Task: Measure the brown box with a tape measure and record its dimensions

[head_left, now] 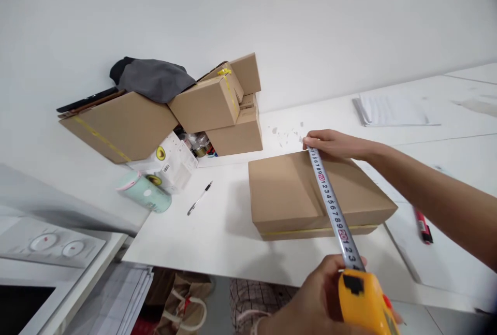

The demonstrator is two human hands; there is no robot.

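A closed cardboard box (287, 190) lies on the white table with a strip of yellow tape along its near side. Across its top runs the silver blade (330, 200) of a tape measure, with black and red numbers. My right hand (330, 143) reaches in from the right and pinches the blade's end at the box's far edge. Close to me, my left hand (314, 293) grips the yellow tape measure case (365, 299), in front of the box's near edge. The pulled-out blade slopes between both hands.
More cardboard boxes (236, 135) are stacked at the back left, with a dark grey cloth (155, 78) on top. A pen (200, 198), a mint-green cup (145, 192), a red marker (423, 226) and papers (392, 110) lie around. A white appliance (50, 244) stands left.
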